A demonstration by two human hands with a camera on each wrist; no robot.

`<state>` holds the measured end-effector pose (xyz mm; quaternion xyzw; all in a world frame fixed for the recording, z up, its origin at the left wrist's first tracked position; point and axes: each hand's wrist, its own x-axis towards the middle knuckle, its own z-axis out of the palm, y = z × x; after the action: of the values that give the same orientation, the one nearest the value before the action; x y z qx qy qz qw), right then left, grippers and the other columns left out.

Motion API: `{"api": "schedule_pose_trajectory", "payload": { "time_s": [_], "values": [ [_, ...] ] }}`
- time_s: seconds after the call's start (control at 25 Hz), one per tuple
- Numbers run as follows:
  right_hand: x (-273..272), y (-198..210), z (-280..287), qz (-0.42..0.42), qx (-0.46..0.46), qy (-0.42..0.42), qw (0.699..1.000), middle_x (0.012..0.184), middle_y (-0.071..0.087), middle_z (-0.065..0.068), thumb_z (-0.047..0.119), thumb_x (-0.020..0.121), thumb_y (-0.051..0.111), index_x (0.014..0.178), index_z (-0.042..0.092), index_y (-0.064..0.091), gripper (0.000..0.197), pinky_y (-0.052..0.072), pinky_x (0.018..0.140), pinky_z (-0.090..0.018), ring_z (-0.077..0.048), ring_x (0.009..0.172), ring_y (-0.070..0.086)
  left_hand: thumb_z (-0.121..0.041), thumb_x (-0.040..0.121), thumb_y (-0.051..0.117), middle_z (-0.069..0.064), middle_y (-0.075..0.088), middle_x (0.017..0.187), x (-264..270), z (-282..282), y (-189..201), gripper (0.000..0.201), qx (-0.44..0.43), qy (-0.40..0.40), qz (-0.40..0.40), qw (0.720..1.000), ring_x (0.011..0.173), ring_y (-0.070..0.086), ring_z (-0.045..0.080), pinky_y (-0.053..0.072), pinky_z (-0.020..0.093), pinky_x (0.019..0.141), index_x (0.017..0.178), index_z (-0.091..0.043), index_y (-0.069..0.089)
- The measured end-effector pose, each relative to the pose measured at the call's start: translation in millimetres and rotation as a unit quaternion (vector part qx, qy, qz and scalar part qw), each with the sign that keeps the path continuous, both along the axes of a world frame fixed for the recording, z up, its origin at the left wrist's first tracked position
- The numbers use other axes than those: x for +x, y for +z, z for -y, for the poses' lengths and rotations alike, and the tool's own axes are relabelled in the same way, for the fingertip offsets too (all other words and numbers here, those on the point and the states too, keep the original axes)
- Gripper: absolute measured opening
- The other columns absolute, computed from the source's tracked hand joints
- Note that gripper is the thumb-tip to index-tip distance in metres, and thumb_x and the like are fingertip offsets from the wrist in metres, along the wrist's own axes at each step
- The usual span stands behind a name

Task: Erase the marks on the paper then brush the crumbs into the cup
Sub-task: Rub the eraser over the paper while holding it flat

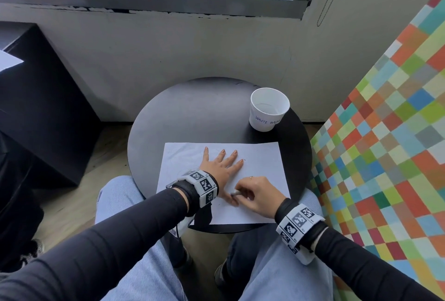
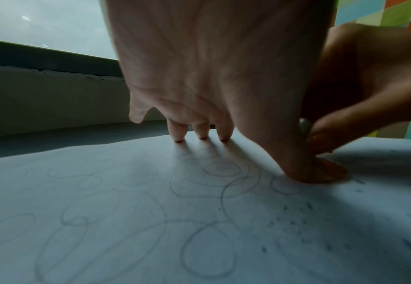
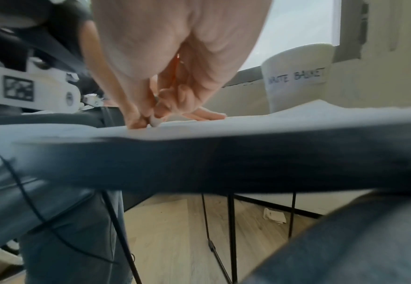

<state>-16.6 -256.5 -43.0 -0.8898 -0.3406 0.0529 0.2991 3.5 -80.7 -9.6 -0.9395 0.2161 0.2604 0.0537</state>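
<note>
A white sheet of paper (image 1: 260, 163) lies on the round black table (image 1: 192, 113). Faint pencil loops (image 2: 209, 247) cover it, and dark crumbs (image 2: 297, 221) speckle the sheet near my thumb. My left hand (image 1: 221, 166) lies flat on the paper with fingers spread, pressing it down. My right hand (image 1: 255, 195) pinches a small grey-white eraser (image 1: 236, 193) against the paper just beside the left thumb; the eraser (image 3: 155, 120) tip shows between the fingertips. The white paper cup (image 1: 268, 109), labelled "waste basket", stands upright at the table's far right.
A wall under a window runs behind the table. A black cabinet (image 1: 36, 98) stands to the left and a multicoloured checkered panel (image 1: 385, 144) to the right. My knees in jeans sit under the table's near edge.
</note>
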Motion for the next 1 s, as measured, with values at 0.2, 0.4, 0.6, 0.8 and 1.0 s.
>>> {"api": "schedule_pose_trajectory", "payload": {
  "time_s": [0.2, 0.4, 0.6, 0.8, 1.0],
  "values": [
    [17, 2, 8, 0.026, 0.017, -0.074, 0.997, 0.060, 0.048, 0.007, 0.012, 0.082, 0.067, 0.070, 0.007, 0.059, 0.015, 0.035, 0.059, -0.019, -0.009, 0.054, 0.041, -0.082, 0.071, 0.057, -0.001, -0.020, 0.164, 0, -2, -3, 0.126, -0.003, -0.001, 0.003, 1.000, 0.152, -0.008, 0.029, -0.006, 0.069, 0.112, 0.157, -0.024, -0.013],
    [16, -1, 6, 0.035, 0.017, -0.059, 0.997, 0.063, 0.058, 0.001, 0.016, 0.082, 0.069, 0.074, 0.009, 0.064, 0.012, 0.035, 0.061, -0.013, -0.006, 0.056, 0.043, -0.084, 0.070, 0.056, 0.000, -0.020, 0.164, 1, -2, -5, 0.129, -0.007, -0.002, 0.010, 1.000, 0.152, -0.008, 0.029, -0.006, 0.069, 0.113, 0.157, -0.018, -0.013],
    [9, -5, 0, 0.042, 0.015, -0.011, 0.999, 0.064, 0.058, 0.000, 0.016, 0.081, 0.068, 0.075, 0.010, 0.066, 0.008, 0.035, 0.060, -0.014, -0.007, 0.056, 0.044, -0.083, 0.070, 0.057, -0.001, -0.020, 0.164, 1, -2, -6, 0.130, -0.007, 0.001, 0.007, 1.000, 0.152, -0.008, 0.029, -0.005, 0.070, 0.112, 0.157, -0.017, -0.013],
    [18, -6, 0, 0.056, 0.023, -0.070, 0.996, 0.064, 0.059, -0.002, 0.014, 0.080, 0.069, 0.075, 0.009, 0.067, 0.008, 0.045, 0.060, -0.024, -0.008, 0.057, 0.044, -0.084, 0.069, 0.057, -0.001, -0.019, 0.164, 2, -3, -8, 0.131, -0.016, 0.002, 0.006, 1.000, 0.152, -0.007, 0.029, -0.005, 0.071, 0.112, 0.157, -0.017, -0.012],
    [16, -4, -1, 0.058, 0.032, -0.057, 0.996, 0.060, 0.057, 0.001, 0.019, 0.079, 0.069, 0.074, 0.012, 0.071, 0.009, 0.035, 0.058, -0.014, -0.004, 0.055, 0.040, -0.081, 0.070, 0.061, -0.001, -0.019, 0.164, 3, -5, -7, 0.132, -0.013, -0.012, -0.007, 1.000, 0.152, -0.007, 0.029, -0.003, 0.072, 0.112, 0.157, -0.015, -0.012]
  ]
}}
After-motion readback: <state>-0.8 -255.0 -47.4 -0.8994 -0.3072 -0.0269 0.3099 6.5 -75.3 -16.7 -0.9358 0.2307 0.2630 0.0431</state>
